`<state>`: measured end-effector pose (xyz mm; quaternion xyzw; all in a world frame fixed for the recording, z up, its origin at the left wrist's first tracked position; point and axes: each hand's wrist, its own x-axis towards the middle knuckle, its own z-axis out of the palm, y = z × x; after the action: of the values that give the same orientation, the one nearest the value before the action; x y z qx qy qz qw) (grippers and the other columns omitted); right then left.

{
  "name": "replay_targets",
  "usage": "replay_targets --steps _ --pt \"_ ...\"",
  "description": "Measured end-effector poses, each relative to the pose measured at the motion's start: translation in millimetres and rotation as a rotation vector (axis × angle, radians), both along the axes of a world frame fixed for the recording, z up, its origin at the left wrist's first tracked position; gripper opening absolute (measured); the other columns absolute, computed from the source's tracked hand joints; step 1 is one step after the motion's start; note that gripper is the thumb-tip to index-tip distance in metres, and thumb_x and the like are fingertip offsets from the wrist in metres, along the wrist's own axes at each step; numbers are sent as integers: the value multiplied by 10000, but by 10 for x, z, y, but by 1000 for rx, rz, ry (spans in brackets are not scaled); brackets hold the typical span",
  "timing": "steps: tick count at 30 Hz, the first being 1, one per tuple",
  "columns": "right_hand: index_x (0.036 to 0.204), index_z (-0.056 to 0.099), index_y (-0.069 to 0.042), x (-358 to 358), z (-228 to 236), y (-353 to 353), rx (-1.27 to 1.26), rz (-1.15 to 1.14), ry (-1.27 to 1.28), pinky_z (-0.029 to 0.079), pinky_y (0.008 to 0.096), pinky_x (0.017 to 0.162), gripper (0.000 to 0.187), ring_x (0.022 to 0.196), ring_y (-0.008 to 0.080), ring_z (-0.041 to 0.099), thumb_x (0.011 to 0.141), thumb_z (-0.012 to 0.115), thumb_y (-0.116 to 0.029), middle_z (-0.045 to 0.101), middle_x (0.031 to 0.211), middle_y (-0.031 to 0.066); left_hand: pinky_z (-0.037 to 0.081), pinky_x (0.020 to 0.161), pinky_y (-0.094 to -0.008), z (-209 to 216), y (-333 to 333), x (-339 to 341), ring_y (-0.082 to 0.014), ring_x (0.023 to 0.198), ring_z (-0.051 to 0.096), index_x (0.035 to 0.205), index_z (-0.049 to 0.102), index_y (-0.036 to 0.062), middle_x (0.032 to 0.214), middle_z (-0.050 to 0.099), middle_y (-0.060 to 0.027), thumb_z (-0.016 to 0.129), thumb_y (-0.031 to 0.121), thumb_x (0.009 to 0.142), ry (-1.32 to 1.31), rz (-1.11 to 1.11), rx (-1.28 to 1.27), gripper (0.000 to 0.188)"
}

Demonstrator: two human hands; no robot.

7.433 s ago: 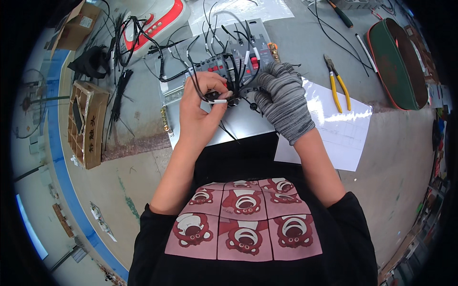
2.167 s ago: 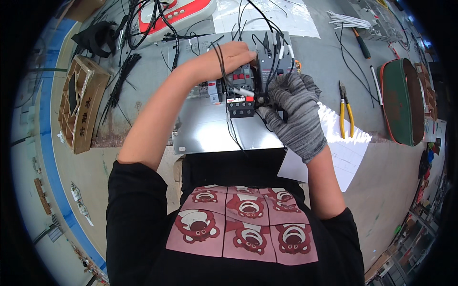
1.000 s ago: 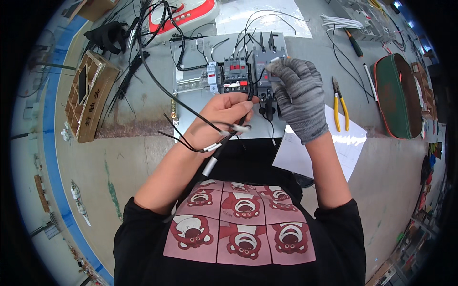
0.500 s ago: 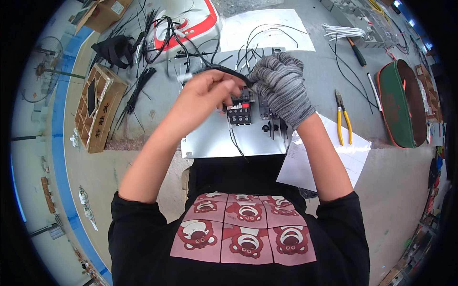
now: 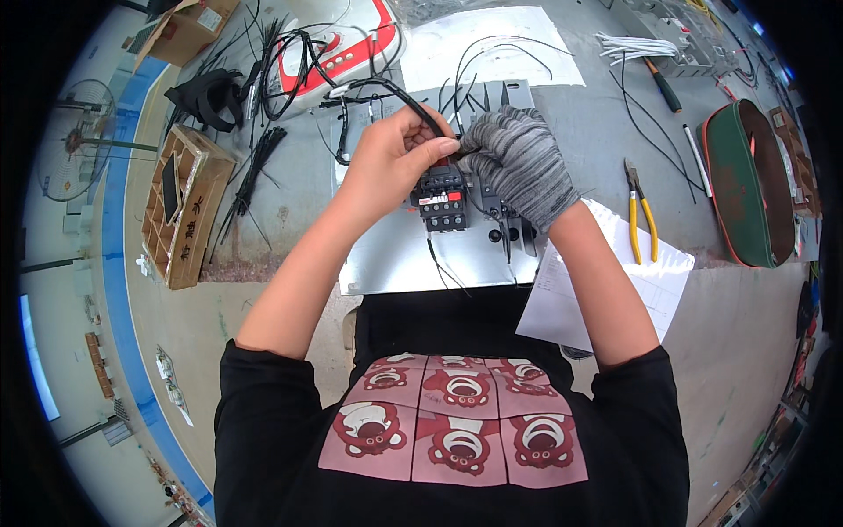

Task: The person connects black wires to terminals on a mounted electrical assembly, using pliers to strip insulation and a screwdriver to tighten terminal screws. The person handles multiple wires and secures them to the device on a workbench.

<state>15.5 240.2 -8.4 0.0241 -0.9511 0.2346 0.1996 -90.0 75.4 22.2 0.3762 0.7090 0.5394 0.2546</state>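
A bundle of black wires (image 5: pixel 406 98) arcs down from the upper left into my bare left hand (image 5: pixel 395 160), whose thumb and fingers are closed around it. Beside it, my right hand (image 5: pixel 520 165), in a grey striped knit glove, has its fingers curled in a pinch near the same bundle; its fingertips are partly hidden. Just below both hands, a black contactor with an overload relay (image 5: pixel 442 206) is mounted on a silver metal plate (image 5: pixel 386 263). Another black component (image 5: pixel 500 220) sits to its right, under the gloved hand. Loose black wires hang from the relay's lower side.
Yellow-handled pliers (image 5: pixel 642 220) lie right of the plate, partly over white paper (image 5: pixel 606 290). Further right are a green pouch (image 5: pixel 745 184) and a screwdriver (image 5: pixel 665 88). On the left stand a wooden compartment box (image 5: pixel 189 202) and black cable ties (image 5: pixel 253 176). A red-and-white machine (image 5: pixel 347 57) stands behind.
My left hand has closed from a blurred, looser pose onto the wire bundle, which now bends more steeply down. The gloved hand stays at nearly the same spot.
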Motion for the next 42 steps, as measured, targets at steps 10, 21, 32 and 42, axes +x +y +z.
replay_targets --steps 10,21,32,42 --pt "825 662 -113 2 -70 10 142 66 176 467 383 702 119 740 254 573 729 703 -170 613 775 49 446 651 -222 106 90 -95 -71 710 544 957 602 17 785 598 -1 644 144 881 -215 -61 -206 153" --pt "919 657 -134 80 36 36 183 -25 127 426 393 888 238 900 242 584 691 724 -148 636 920 15 438 668 -189 39 109 -61 -50 743 552 1018 603 44 805 591 33 636 202 899 -240 -82 -200 200" --pt "1037 677 -108 906 46 -693 -91 -336 23 488 385 781 286 837 276 628 752 701 -101 669 918 79 433 764 -319 -15 -34 323 -199 833 567 868 659 5 820 628 -70 669 171 847 458 -5 -149 168" --pt "903 695 -122 642 -85 -681 147 -437 46 425 447 781 217 820 255 578 717 741 -225 601 846 45 427 824 -378 -49 -45 333 -274 913 579 862 684 19 944 644 -116 632 220 850 779 -151 -168 208"
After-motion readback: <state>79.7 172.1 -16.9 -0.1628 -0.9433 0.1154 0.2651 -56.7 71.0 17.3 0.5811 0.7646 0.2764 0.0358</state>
